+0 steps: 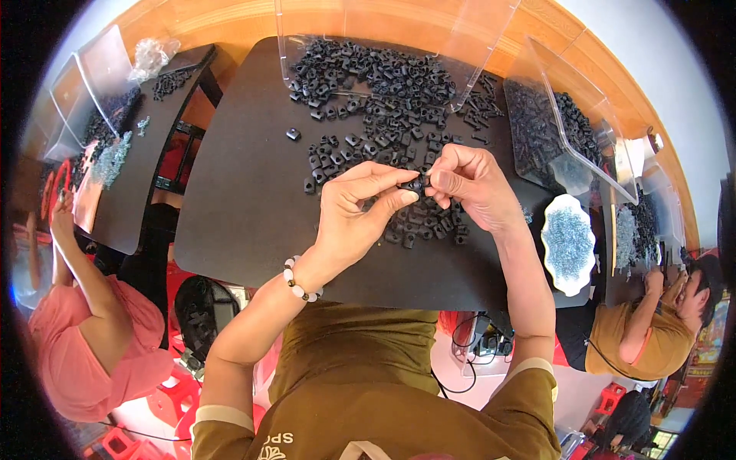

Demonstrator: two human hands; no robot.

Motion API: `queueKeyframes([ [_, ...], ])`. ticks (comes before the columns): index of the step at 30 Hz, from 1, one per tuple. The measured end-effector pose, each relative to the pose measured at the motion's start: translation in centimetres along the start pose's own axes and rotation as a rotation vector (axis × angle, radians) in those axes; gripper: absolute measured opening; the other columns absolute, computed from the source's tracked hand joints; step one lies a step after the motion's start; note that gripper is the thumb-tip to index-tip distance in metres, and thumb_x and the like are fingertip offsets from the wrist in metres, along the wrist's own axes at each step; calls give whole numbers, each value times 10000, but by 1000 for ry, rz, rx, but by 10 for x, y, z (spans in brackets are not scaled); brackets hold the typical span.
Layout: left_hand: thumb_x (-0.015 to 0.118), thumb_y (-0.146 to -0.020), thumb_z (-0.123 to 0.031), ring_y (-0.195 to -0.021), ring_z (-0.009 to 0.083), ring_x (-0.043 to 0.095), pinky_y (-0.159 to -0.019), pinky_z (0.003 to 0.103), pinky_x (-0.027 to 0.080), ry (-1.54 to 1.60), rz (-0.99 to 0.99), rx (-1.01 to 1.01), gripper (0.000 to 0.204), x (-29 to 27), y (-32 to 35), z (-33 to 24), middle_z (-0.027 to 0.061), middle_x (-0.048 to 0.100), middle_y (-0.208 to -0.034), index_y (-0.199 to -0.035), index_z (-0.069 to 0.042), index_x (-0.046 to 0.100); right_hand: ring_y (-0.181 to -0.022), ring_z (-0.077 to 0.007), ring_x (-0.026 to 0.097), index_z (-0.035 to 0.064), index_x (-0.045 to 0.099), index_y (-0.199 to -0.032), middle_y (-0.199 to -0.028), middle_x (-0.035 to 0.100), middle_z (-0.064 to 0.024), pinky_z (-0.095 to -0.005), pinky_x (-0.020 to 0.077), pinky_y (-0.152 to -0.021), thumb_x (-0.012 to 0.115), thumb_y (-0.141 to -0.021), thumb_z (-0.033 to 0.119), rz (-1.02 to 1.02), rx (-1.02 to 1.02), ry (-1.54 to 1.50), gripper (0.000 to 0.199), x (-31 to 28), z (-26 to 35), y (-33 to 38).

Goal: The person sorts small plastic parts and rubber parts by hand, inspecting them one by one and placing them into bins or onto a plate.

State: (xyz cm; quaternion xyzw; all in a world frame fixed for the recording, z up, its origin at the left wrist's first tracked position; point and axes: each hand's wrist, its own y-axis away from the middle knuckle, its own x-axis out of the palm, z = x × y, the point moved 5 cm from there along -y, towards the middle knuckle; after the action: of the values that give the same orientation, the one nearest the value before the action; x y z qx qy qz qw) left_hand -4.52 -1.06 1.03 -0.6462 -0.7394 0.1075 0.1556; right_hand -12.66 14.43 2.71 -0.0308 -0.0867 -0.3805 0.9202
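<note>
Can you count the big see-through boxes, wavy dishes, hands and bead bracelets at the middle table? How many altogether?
See-through boxes: 2
Wavy white dish: 1
Hands: 2
Bead bracelet: 1
Total: 6

The small black pieces are too many and too heaped to count, so they're left out.

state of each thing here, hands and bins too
left hand grip: pinched on held black piece
right hand grip: pinched beside it, contents unclear
loose black pieces: heaped and scattered
far clear bin: open, pieces spilling out
right clear bin: open, loaded
white dish: filled with pale bits
bracelet: worn
</note>
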Motion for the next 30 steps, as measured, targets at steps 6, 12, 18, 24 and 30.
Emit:
queueKeyframes([
  [6,742,-798,17,-787,133,630,-712,253,505,-185,-25,112,260,1,1,-6,68,691,-891,-1050,-46,735,-620,-85,583,55,611,-767,-755,658,-57,-224,475,-559,756,-854,186,-11,11,67,214,2,-2,0],
  [12,742,-781,33,-745,156,637,-664,258,508,-298,-39,220,262,1,2,-9,75,681,-884,-1031,-43,735,-598,-75,547,59,605,-746,-719,654,-50,-218,444,-551,759,-851,181,-44,0,139,223,7,0,0],
  [18,714,-763,94,-723,173,640,-626,263,515,-448,-57,322,286,3,7,-12,78,657,-880,-1023,-27,722,-576,-62,524,59,599,-726,-697,642,-39,-210,419,-529,757,-850,163,-74,10,250,225,10,-1,0],
  [24,669,-730,155,-745,210,650,-643,310,541,-492,-62,399,342,3,11,-11,111,640,-894,-1028,-8,707,-554,-34,501,57,589,-709,-663,632,-15,-199,386,-493,756,-851,160,-69,11,291,242,12,-9,-1],
  [30,718,-767,80,-734,205,651,-637,273,527,-583,-85,422,201,4,13,-11,103,672,-880,-956,11,710,-552,-23,495,50,581,-708,-641,624,6,-199,383,-485,747,-865,160,-115,-8,415,253,21,-8,-1],
])
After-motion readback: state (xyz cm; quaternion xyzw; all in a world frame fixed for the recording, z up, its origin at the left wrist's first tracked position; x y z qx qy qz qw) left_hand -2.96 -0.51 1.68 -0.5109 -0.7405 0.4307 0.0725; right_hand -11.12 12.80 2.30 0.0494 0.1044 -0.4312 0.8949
